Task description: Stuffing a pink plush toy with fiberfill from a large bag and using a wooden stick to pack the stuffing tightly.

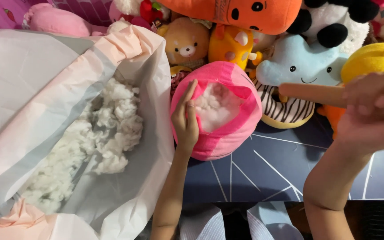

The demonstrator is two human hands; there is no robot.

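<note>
Item 1. My left hand (185, 120): fingers straight and together, laid flat against the rim of the pink plush shell (227, 133), clutching nothing, steadying the edge of its opening.

Item 2. My right hand (372, 111): fingers curled tight round the end of a wooden stick (312, 93), whose blunt free end points toward the shell's opening and stops just short of it.

Item 3. Pink plush shell: round, half-filled, mouth upward, resting on the dark blue mat (267, 169) in the middle of the view. White stuffing (216, 106) shows inside. I judge it very light, soft and yielding, collapsing under any push; best held by the fabric rim beside the opening, where the cloth gives some grip.

Item 4. Stuffing: loose, fluffy, clingy, likely to tear off in tufts rather than lift whole.

Item 5. Large plastic bag (45, 75), white and pale pink, open on my left, just beside the shell; a heap of loose white fibre (103, 133) lies in it. Its floppy edge presses against my left forearm and could fold over the shell.

Item 6. Finished soft toys crowded behind: tan bear (187, 42), light-blue cloud toy (298, 62), striped doughnut toy (285, 111) touching the shell, orange plush (241, 11), yellow plush (374, 55). They hem in the far side.
</note>
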